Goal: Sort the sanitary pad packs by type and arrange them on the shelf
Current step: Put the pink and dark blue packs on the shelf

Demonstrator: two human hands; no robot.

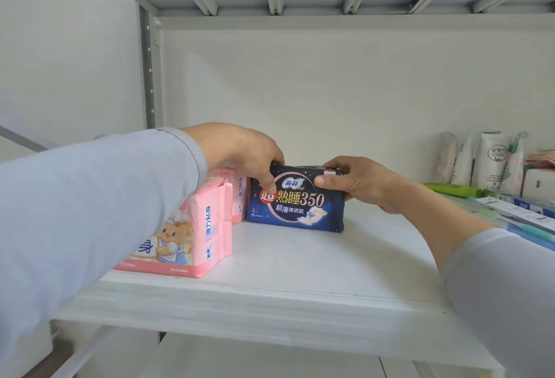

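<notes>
Both grey sleeves reached over the shelf [270,296]; the left hand [243,152] and right hand [357,185] each gripped an upper corner of the dark blue pack [295,206]. It stood upright just at 3 o'clock of the pink packs [192,233], probably to keep the two types apart.

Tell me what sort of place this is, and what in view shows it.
Probably a storeroom or a small shop's stock shelving. A bare white metal shelf with a slotted upright post holds only packaged toiletries: pink pad packs, a dark blue pad pack held by both hands, and upright tubes at the right.
</notes>
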